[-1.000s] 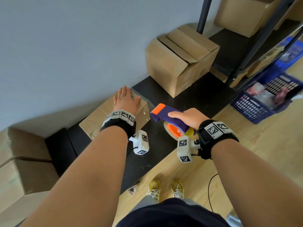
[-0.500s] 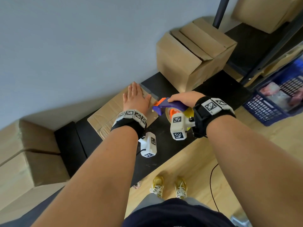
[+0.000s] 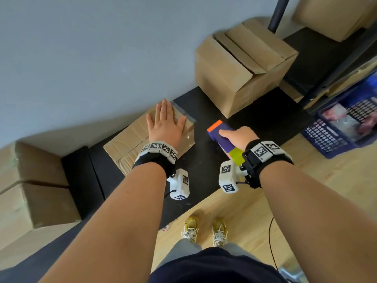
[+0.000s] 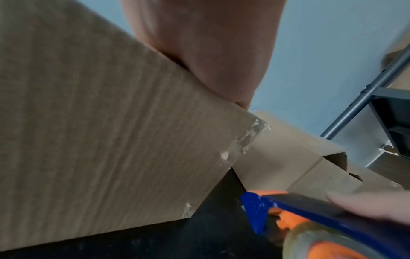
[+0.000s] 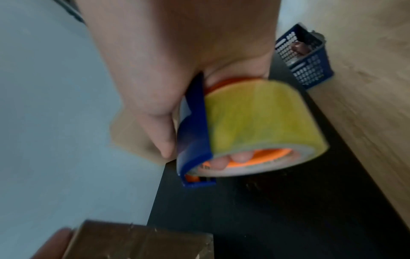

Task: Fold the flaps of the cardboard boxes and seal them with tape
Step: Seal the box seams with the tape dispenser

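Left hand (image 3: 164, 127) laid flat, fingers straight, palm down on the top of the low brown cardboard box (image 3: 130, 139) on the black bench (image 3: 206, 166); nothing clasped, only pressed. Right hand (image 3: 238, 137) clamped on the blue-and-orange handheld tape dispenser (image 3: 221, 133), fingers curled through the core of the yellowish clear tape roll (image 5: 257, 121), thumb along the blue frame. Dispenser held just to the right of the pressing palm, apart from the box, over bare bench. Risks, as judged: flaps springing up if the palm lifts before the tape is rubbed down; a wrinkled or skewed strip if the dispenser is set back on the box at an angle; tape end sticking back onto the roll, since no free tail is visible; box sliding towards the grey wall (image 3: 81, 58) under a one-sided push. Appearance of the box: flat, creased, corrugated top, flaps closed beneath the palm, glossy clear tape (image 4: 255, 135) wrinkled over the corner nearest the dispenser, small torn specks on the side face. Whether the seam is fully covered: cannot be told, hidden by the hand. Beyond the dispenser, a taller brown cardboard box (image 3: 242, 68) with flaps folded shut, no tape discernible. Left of the pressing hand, another brown box (image 3: 38, 184), seam visible.
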{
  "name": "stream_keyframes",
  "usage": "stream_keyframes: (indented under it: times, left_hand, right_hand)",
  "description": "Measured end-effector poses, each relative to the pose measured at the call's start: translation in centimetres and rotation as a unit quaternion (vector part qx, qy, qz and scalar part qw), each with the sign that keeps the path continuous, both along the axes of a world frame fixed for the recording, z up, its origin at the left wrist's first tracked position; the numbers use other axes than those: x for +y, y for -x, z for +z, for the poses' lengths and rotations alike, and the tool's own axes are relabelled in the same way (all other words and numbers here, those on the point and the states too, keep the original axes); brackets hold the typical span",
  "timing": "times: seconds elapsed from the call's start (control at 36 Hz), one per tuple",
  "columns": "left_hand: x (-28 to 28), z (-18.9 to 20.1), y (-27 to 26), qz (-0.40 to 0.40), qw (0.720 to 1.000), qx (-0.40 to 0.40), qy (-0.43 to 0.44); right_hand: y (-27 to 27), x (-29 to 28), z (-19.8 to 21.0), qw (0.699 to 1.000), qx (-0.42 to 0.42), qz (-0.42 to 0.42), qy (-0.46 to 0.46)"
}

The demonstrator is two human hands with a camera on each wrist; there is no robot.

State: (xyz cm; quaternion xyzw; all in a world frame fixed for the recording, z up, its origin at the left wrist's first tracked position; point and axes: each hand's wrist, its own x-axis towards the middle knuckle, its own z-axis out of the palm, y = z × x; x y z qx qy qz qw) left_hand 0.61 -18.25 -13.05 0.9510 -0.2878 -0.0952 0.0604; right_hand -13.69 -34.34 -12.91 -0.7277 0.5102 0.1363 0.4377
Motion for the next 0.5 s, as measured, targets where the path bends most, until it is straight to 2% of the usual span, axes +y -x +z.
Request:
stream_keyframes:
  times: [0.11,0.25,0.36,0.39,0.5]
  left_hand:
    - [-0.1,-0.2,-0.1,0.001,1.000,-0.003,0.004]
    - [0.0,-0.6,-0.2,0.003,1.000,-0.018,0.005]
    - [-0.1,-0.6,-0.4,0.004,0.999,-0.027,0.017]
    - [-0.1,-0.6,-0.4,0.006,0.999,-0.025,0.020]
    - [0.0,-0.4,-0.4,0.010,0.999,-0.024,0.035]
  right_hand:
    - [-1.8,0.9,0.3,0.997,0.023,0.063,0.036]
    - [-2.5,1.7,-1.3,0.978,0.080,0.178,0.080]
    - [-2.0,2.2,-3.6,0.971,-0.011,0.199,0.128]
    - [-2.1,2.4,-3.8,0.971,-0.005,0.199,0.129]
    - [-3.1,2.9,-3.7,0.958,0.146,0.222,0.113]
